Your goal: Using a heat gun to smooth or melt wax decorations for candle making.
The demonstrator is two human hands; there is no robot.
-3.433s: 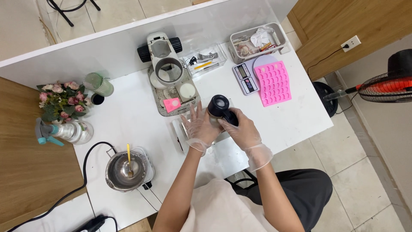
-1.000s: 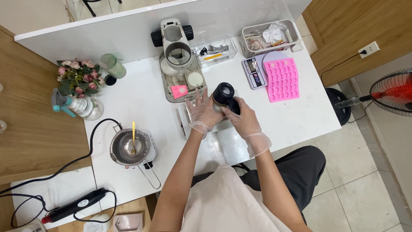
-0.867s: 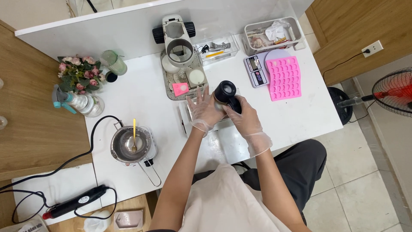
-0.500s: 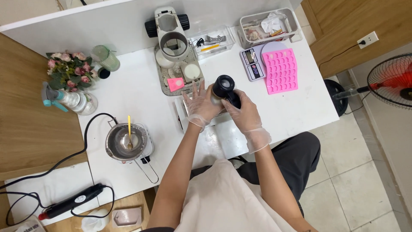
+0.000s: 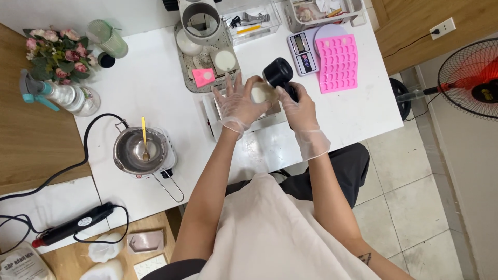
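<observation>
A pale round piece (image 5: 258, 94) is being cradled by the spread fingers of the gloved left hand (image 5: 237, 105) above the white table (image 5: 155, 93), while a black heat tool (image 5: 278, 72) is being gripped by the right hand (image 5: 299, 106), its nozzle just beside the piece.

A small grey kitchen scale (image 5: 302, 51) sits at the far side of the white table (image 5: 155, 88), just beside a pink mould (image 5: 338, 63), and it has a little screen. At the bottom left corner lies a pale bag (image 5: 21, 264) with dark print, only partly in view.
</observation>
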